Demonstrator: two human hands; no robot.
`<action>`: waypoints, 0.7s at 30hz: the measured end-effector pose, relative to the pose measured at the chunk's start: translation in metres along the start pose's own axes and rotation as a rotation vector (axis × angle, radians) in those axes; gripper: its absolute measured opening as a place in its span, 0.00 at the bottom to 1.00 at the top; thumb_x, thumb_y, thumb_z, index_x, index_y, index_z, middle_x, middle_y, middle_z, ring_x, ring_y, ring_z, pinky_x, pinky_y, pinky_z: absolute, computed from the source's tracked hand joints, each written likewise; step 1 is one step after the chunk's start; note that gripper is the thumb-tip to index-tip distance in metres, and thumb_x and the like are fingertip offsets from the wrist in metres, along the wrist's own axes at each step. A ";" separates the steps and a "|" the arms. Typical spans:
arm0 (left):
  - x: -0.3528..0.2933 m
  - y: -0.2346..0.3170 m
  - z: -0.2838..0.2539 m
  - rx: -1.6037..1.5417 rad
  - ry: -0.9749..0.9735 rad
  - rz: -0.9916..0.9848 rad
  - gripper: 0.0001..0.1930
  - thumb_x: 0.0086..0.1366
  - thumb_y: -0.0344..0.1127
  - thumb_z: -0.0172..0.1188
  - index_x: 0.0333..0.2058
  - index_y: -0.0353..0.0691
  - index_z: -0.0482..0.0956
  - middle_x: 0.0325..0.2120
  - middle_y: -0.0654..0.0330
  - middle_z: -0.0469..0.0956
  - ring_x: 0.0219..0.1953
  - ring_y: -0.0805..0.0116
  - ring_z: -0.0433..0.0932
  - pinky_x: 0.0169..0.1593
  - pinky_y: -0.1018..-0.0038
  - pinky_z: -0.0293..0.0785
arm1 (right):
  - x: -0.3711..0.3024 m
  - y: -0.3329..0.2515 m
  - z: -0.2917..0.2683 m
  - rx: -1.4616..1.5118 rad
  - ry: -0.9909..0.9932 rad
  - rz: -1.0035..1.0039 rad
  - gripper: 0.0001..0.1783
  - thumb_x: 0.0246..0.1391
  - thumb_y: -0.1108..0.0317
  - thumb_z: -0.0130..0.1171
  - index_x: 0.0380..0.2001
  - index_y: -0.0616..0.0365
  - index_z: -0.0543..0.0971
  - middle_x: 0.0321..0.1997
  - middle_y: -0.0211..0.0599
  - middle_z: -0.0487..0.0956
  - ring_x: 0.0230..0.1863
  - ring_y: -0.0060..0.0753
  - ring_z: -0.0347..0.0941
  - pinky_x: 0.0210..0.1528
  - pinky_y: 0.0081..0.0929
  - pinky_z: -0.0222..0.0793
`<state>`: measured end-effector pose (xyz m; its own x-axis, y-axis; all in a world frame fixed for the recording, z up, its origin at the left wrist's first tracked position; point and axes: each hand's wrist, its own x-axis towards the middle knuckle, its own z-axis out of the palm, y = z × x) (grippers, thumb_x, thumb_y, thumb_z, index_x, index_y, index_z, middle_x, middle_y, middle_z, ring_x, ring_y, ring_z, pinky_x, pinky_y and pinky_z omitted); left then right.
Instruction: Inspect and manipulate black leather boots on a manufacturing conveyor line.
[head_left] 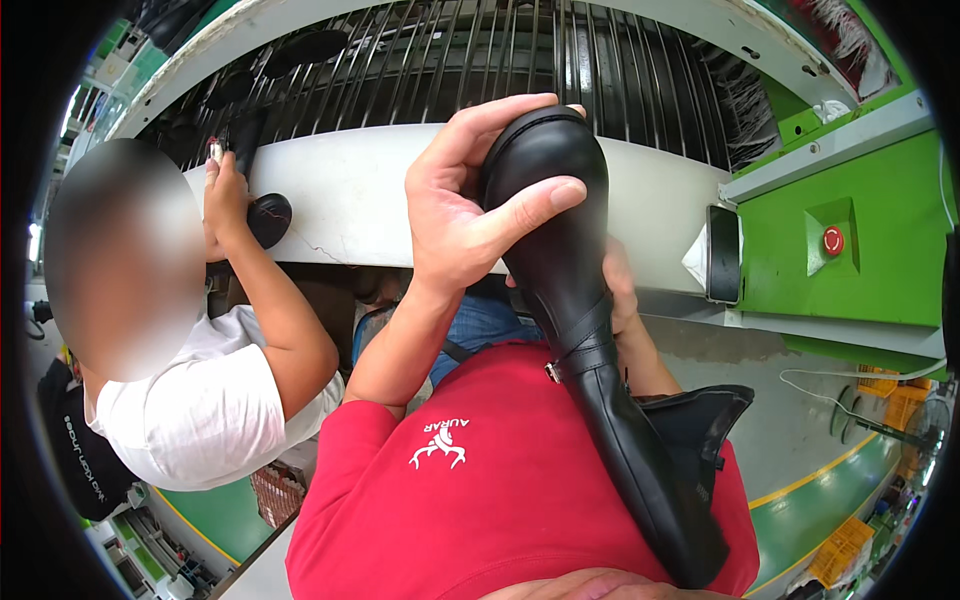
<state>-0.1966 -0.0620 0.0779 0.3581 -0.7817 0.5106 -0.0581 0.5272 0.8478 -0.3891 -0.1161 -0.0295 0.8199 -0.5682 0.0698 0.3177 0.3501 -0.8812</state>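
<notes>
A tall black leather boot [560, 230] lies tilted across the front of my body, its rounded toe up and its shaft running down to the lower right. My left hand [450, 205] is closed around the toe, with the thumb across the top and the fingers at the far edge. Partly hidden behind the boot, my right hand [620, 285] grips it near the ankle. A strap with a small metal buckle [552, 372] crosses the ankle. Lower down, the shaft hangs open on its right side, showing a dark flap [700, 405].
A white ledge [340, 180] edges a conveyor of metal rods [430, 60] carrying dark pieces. On the left, a co-worker [230, 400] handles another black shoe [269, 220]. At right, a green machine housing [780, 250] bears a red button [833, 240]; a phone-like dark panel [723, 254] stands beside it.
</notes>
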 end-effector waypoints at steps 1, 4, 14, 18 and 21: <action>0.000 0.001 0.001 -0.001 -0.001 0.000 0.31 0.59 0.30 0.82 0.60 0.31 0.80 0.51 0.48 0.88 0.51 0.65 0.88 0.59 0.69 0.84 | -0.001 0.000 0.000 0.006 0.013 0.006 0.61 0.59 0.23 0.61 0.69 0.74 0.68 0.57 0.62 0.83 0.52 0.52 0.88 0.52 0.39 0.89; -0.001 0.004 0.002 -0.057 -0.009 0.014 0.31 0.60 0.29 0.82 0.59 0.30 0.80 0.52 0.46 0.88 0.52 0.64 0.88 0.59 0.69 0.84 | -0.004 0.000 0.000 0.015 0.023 0.006 0.62 0.57 0.23 0.64 0.69 0.75 0.68 0.57 0.63 0.83 0.52 0.52 0.88 0.53 0.38 0.89; -0.006 0.014 0.005 -0.089 0.006 0.029 0.29 0.60 0.26 0.81 0.59 0.30 0.79 0.52 0.45 0.88 0.53 0.63 0.88 0.60 0.67 0.84 | -0.008 -0.009 0.005 -0.010 -0.002 -0.011 0.63 0.55 0.21 0.66 0.66 0.76 0.71 0.54 0.62 0.84 0.49 0.47 0.88 0.50 0.36 0.89; -0.005 0.016 0.007 -0.131 0.002 -0.073 0.30 0.60 0.26 0.80 0.60 0.29 0.80 0.52 0.47 0.88 0.52 0.64 0.88 0.58 0.68 0.85 | -0.009 -0.010 0.008 -0.018 -0.018 -0.025 0.61 0.58 0.21 0.62 0.66 0.74 0.71 0.53 0.61 0.84 0.49 0.45 0.88 0.49 0.34 0.88; -0.005 0.016 0.006 -0.053 0.001 -0.041 0.28 0.60 0.26 0.80 0.59 0.31 0.83 0.50 0.51 0.89 0.50 0.65 0.88 0.57 0.69 0.86 | -0.009 -0.012 0.014 -0.047 0.010 -0.035 0.59 0.61 0.21 0.59 0.66 0.72 0.71 0.52 0.60 0.84 0.49 0.44 0.87 0.49 0.34 0.87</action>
<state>-0.2053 -0.0519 0.0893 0.3602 -0.8024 0.4759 0.0055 0.5119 0.8590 -0.3938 -0.1046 -0.0136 0.8037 -0.5873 0.0963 0.3231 0.2947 -0.8993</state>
